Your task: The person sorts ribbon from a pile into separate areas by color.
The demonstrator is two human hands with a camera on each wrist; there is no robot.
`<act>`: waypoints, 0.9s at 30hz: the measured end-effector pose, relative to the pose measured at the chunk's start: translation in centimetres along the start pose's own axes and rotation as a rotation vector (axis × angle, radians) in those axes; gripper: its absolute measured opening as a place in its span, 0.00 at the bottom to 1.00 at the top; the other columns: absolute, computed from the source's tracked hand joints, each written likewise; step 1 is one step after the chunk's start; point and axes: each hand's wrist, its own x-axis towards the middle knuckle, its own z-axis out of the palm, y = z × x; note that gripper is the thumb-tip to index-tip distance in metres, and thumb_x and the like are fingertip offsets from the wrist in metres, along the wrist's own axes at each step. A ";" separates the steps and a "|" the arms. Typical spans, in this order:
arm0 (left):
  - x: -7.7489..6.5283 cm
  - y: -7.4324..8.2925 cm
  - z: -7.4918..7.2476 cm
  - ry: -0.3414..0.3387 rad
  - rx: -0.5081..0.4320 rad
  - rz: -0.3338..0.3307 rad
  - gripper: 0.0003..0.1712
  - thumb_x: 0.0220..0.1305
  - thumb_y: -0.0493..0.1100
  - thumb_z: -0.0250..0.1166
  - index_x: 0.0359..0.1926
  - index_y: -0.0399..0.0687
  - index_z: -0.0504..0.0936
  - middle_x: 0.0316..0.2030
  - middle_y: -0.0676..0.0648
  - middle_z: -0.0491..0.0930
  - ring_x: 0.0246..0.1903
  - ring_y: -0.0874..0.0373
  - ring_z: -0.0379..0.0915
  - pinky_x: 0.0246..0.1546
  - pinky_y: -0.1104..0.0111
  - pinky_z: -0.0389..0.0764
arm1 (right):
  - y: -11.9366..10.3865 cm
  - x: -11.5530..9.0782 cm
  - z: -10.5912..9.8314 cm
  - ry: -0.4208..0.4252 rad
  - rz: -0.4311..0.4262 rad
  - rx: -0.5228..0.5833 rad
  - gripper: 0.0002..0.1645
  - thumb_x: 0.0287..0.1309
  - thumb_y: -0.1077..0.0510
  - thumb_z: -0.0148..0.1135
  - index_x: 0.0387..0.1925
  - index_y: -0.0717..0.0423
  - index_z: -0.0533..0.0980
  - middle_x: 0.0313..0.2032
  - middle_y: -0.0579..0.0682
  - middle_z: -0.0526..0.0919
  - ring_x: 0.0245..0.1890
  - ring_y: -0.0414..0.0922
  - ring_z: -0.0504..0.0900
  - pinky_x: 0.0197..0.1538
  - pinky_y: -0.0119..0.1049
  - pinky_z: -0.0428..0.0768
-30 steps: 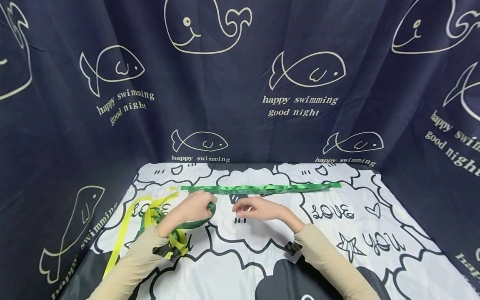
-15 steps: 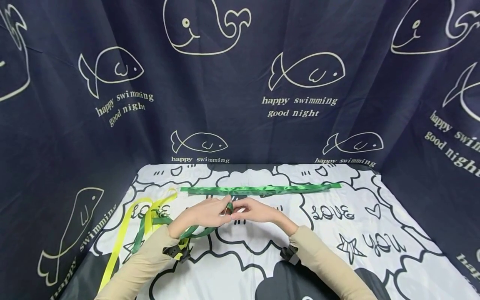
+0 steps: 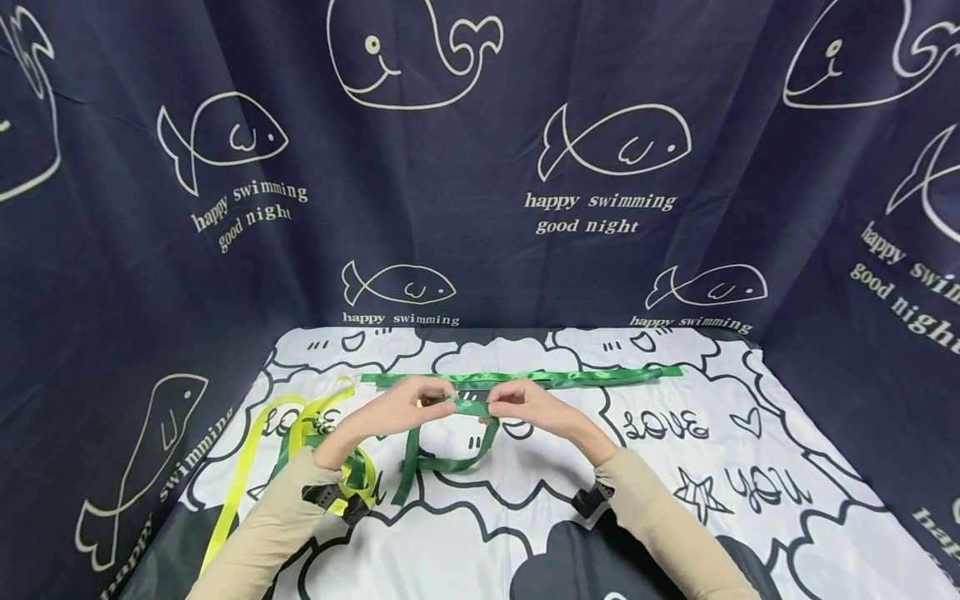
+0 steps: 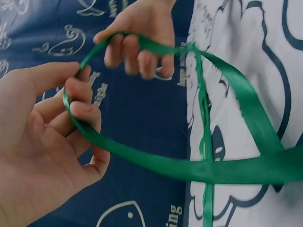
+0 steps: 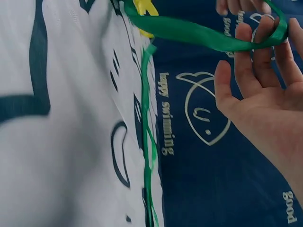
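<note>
green ribbon [image 3: 472,407] in the finger pinch of left hand [image 3: 396,408] and right hand [image 3: 534,408], short stretch between, slack below

From where I stand, the right hand [image 5: 274,106] pinches a green ribbon [image 5: 199,35] near the left hand [image 5: 235,5], with crinkled green strips [image 5: 146,104] lying along the white cloth [image 5: 75,151].

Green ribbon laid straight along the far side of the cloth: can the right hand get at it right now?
Probably yes: the right hand is close to the laid ribbon, with nothing visible blocking it. But its fingers pinch the held ribbon, so they'd likely need freeing first.
</note>
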 end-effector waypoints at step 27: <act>-4.4 -3.5 -4.4 0.048 0.019 -0.161 0.06 0.66 0.41 0.62 0.38 0.43 0.82 0.29 0.45 0.82 0.27 0.62 0.74 0.31 0.69 0.77 | -0.5 -6.7 -6.9 0.187 0.217 -0.187 0.15 0.66 0.56 0.57 0.42 0.65 0.78 0.33 0.41 0.79 0.34 0.41 0.77 0.44 0.41 0.78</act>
